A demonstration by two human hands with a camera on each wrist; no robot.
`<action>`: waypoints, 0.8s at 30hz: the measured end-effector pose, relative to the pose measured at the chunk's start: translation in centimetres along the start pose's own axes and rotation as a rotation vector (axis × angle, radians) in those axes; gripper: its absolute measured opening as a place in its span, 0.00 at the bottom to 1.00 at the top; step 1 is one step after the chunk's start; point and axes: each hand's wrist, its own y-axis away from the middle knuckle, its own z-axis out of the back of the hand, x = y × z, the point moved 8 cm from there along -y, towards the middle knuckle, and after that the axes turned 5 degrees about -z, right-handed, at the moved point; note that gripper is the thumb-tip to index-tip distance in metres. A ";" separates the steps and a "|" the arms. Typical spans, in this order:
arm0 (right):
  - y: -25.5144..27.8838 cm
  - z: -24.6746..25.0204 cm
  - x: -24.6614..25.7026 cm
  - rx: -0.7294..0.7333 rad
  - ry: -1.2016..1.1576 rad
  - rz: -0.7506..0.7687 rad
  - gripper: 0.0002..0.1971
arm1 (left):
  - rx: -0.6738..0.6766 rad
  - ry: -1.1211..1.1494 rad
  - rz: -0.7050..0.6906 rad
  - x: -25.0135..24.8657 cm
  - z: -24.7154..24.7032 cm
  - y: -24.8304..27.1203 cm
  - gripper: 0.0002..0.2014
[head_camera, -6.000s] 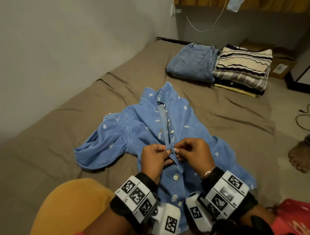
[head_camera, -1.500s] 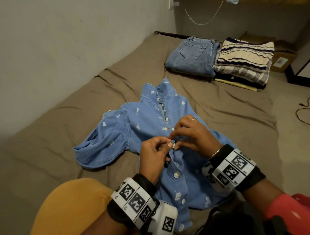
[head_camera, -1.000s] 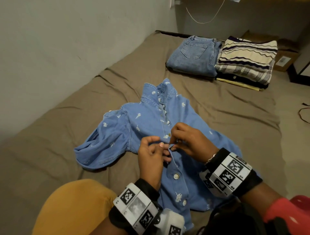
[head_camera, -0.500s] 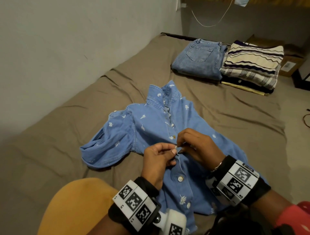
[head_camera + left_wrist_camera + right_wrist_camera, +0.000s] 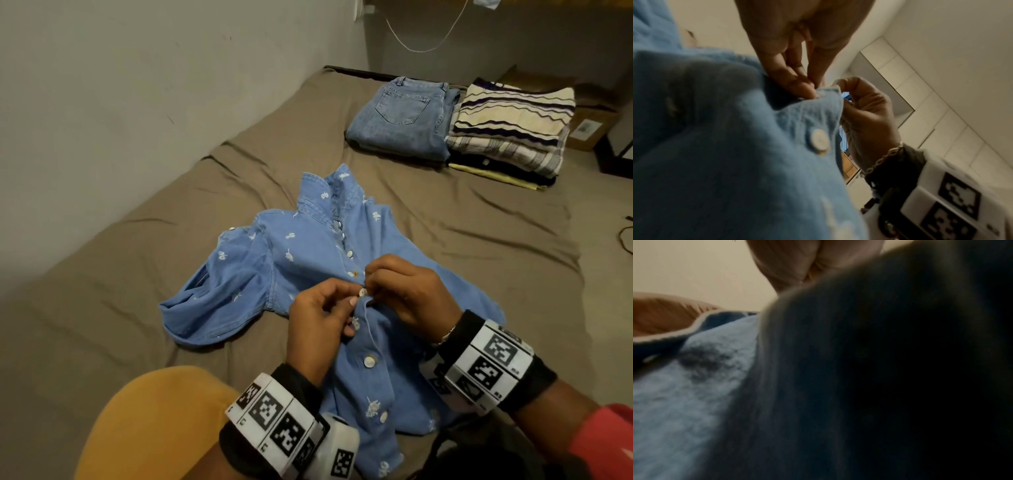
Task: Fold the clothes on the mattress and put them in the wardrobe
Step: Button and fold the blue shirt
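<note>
A blue denim shirt (image 5: 308, 260) with small white embroidered motifs is seen spread front-up on a mattress (image 5: 137, 274) covered in a brown sheet, its collar turned toward the far end and one sleeve bunched out toward the wall. The shirt's front placket is pinched at mid-chest between both hands. A white button (image 5: 362, 292) is held between the thumb and fingers of the left hand (image 5: 320, 322), while the facing edge of the placket is gripped by the curled fingers of the right hand (image 5: 407, 291); the two hands are touching over the button. In the left wrist view, the placket edge is shown nipped between the left fingertips (image 5: 797, 86), with another button (image 5: 819, 141) seen fastened just below. The right wrist view is largely dark and blurred, so the right hand's grip is perhaps best judged from the head view alone.

At the far end of the mattress, a folded pair of jeans (image 5: 397, 120) is laid just beside a stack of folded clothes (image 5: 510, 137) topped by a striped garment. A cardboard box (image 5: 589, 123) is visible beyond the stack. A mustard-yellow knee (image 5: 150, 421) is seen in the foreground.
</note>
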 end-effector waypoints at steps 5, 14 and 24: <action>0.3 0.1 0.1 -0.028 0.043 0.013 0.08 | 0.116 -0.278 -0.121 -1.2 -0.3 -0.3 0.13; 0.2 1.0 1.0 -0.187 0.113 0.015 0.09 | 0.426 -0.142 0.241 2.4 -2.4 1.0 0.10; 4.3 -5.3 -0.6 0.430 0.336 -0.097 0.13 | 0.168 -0.174 0.087 1.2 0.7 -4.2 0.15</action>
